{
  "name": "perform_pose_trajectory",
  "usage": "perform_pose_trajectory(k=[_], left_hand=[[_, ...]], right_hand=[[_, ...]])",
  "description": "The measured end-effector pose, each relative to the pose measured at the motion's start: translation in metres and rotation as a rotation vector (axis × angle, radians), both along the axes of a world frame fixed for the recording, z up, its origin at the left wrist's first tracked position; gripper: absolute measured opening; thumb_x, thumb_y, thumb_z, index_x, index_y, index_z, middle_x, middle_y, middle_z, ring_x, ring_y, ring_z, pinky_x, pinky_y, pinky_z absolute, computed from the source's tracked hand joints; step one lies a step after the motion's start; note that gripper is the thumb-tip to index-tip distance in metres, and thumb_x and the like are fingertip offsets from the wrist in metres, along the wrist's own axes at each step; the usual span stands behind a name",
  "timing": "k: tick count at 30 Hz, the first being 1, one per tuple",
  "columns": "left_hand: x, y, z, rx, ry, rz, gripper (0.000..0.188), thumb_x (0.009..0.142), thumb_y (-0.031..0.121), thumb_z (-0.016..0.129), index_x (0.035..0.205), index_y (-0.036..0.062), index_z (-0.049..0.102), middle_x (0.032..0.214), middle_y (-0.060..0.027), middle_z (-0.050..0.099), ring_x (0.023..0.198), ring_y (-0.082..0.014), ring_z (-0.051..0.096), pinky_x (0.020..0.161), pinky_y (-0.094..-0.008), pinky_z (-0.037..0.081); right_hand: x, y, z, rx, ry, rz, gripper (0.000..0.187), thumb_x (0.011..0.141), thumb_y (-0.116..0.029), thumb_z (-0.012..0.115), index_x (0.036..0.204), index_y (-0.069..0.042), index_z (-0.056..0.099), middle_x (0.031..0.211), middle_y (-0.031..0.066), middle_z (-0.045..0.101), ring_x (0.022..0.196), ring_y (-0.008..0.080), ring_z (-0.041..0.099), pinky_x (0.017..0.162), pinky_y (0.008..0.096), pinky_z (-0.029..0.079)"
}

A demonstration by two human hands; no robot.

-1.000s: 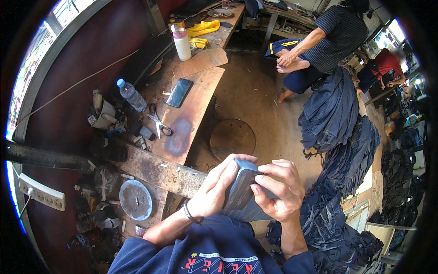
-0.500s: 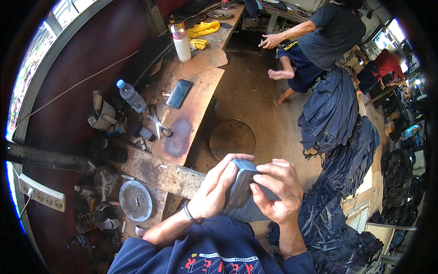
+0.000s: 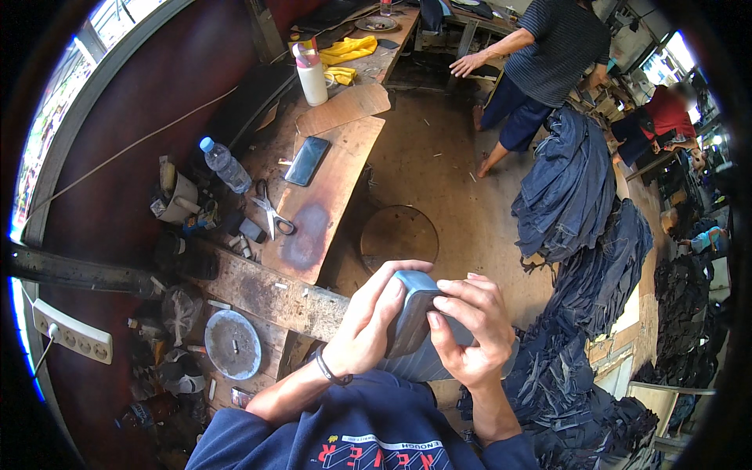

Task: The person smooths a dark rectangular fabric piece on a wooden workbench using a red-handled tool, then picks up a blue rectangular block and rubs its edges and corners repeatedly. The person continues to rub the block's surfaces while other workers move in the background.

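Note:
In front of my chest I hold a dark, thick block (image 3: pixel 411 317) with rounded corners and a blue-grey end; I cannot tell what kind of object it is. My left hand (image 3: pixel 368 317) is closed round its left side, with the fingers over the far end. The fingertips of my right hand (image 3: pixel 478 329) press against its right edge, the thumb below the other fingers. Below the block, a striped grey-blue surface (image 3: pixel 407 364) partly shows between my wrists.
On the bench (image 3: pixel 329 227) to the left lie scissors (image 3: pixel 272 213), a phone (image 3: pixel 307 161) and a water bottle (image 3: pixel 225 166). A round blue dish (image 3: pixel 233 345) sits nearer. Piles of dark cloth (image 3: pixel 568 184) fill the right. A co-worker (image 3: pixel 552 55) stands beyond them on the wooden floor.
Both hands stay on the block, which has shifted very slightly; my right hand has moved a little downward. The co-worker has set the raised foot down and moved slightly left.

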State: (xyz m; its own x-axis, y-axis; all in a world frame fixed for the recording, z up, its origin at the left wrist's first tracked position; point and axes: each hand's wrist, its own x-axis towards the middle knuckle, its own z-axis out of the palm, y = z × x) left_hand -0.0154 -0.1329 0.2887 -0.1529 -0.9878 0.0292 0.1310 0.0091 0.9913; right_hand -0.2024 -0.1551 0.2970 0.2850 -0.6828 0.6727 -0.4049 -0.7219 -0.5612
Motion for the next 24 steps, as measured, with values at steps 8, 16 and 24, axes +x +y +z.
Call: perform_pose_trajectory(k=[8, 16, 24], left_hand=[[-0.003, 0.001, -0.004, -0.079, -0.037, 0.035, 0.056, 0.113, 0.041, 0.037, 0.144, -0.0025, 0.054, 0.135, -0.0134, 0.063, 0.121, -0.0174, 0.061, 0.107, -0.0320, 0.045], [-0.005, 0.001, -0.001, -0.143, -0.149, 0.111, 0.055, 0.112, 0.039, 0.038, 0.143, -0.0034, 0.055, 0.130, -0.0149, 0.065, 0.119, -0.0193, 0.062, 0.105, -0.0328, 0.046], [0.001, 0.004, -0.005, -0.134, -0.208, 0.133, 0.050, 0.111, 0.033, 0.040, 0.142, -0.0026, 0.056, 0.125, -0.0166, 0.065, 0.116, -0.0243, 0.063, 0.104, -0.0358, 0.047]], right_hand=[[0.007, 0.007, -0.006, 0.033, -0.104, -0.042, 0.025, 0.088, -0.003, 0.080, 0.111, -0.005, 0.070, 0.114, 0.0141, 0.076, 0.101, 0.0317, 0.072, 0.101, 0.0513, 0.053], [0.011, 0.010, -0.002, 0.037, -0.079, -0.083, 0.025, 0.089, -0.003, 0.079, 0.112, -0.005, 0.071, 0.116, 0.0132, 0.076, 0.102, 0.0314, 0.072, 0.101, 0.0500, 0.053], [0.016, 0.009, -0.002, 0.105, -0.063, -0.071, 0.023, 0.088, -0.003, 0.079, 0.110, -0.006, 0.071, 0.117, 0.0118, 0.076, 0.104, 0.0308, 0.072, 0.102, 0.0492, 0.052]])
